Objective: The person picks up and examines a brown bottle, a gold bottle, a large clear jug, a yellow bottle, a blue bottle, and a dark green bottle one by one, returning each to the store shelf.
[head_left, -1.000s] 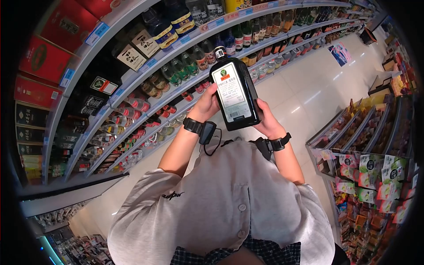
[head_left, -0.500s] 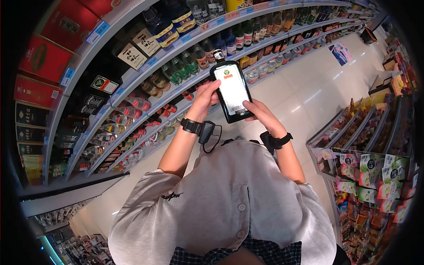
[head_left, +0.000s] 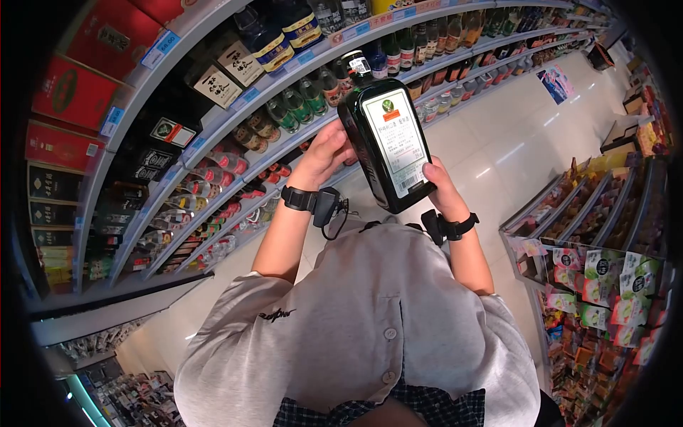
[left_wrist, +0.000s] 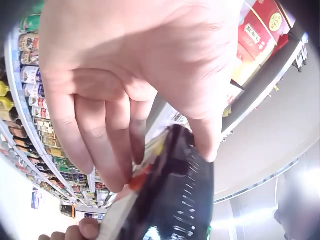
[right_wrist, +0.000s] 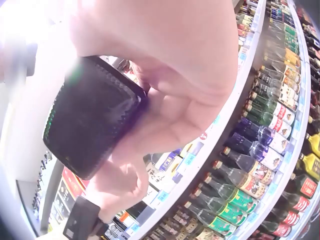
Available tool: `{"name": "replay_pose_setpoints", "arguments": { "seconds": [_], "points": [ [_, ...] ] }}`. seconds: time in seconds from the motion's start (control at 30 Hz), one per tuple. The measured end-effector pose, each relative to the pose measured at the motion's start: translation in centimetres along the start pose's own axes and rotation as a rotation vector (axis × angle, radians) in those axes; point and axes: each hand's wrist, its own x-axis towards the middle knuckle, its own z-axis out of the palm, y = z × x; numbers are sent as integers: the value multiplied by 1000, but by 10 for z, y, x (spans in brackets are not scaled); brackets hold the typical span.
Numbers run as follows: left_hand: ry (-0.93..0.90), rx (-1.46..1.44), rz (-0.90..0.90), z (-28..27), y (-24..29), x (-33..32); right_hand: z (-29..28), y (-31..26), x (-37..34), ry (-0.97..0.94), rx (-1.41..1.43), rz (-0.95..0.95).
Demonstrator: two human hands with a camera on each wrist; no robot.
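Observation:
A dark flat-sided liquor bottle (head_left: 393, 142) with a white label faces up in the head view, neck toward the shelves. My right hand (head_left: 445, 188) grips its lower end, thumb over the label's corner. In the right wrist view the bottle's dark base (right_wrist: 92, 117) shows, with the right hand (right_wrist: 175, 75) around its side. My left hand (head_left: 324, 156) is beside the bottle's left side, fingers loosely spread. In the left wrist view the left hand (left_wrist: 135, 75) has its fingers and thumb apart, to either side of the bottle's embossed edge (left_wrist: 185, 190).
Curved shelves (head_left: 299, 67) full of bottles run along the left and far side. Red gift boxes (head_left: 78, 92) stand at the upper left. Racks of packaged snacks (head_left: 601, 277) are at the right. A tiled floor (head_left: 477, 156) lies between, with a poster (head_left: 555, 84) on it.
The bottle has turned and come closer, so its embossed left side shows. My left thumb has come off the label's edge and that hand has loosened. The right hand keeps hold of the lower end.

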Motion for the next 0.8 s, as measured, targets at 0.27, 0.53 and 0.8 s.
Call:
{"name": "replay_pose_setpoints", "arguments": {
  "seconds": [0.27, 0.53, 0.8],
  "points": [
    [-219, -397, 61, 12, -36, 10, 15, 20, 1, -15, 480, 74],
    [-9, -510, 21, 8, -44, 13, 12, 4, 12, 25, 123, 351],
    [171, 142, 146, 23, 2, -2, 10, -15, 11, 45, -360, -51]
  ]
}}
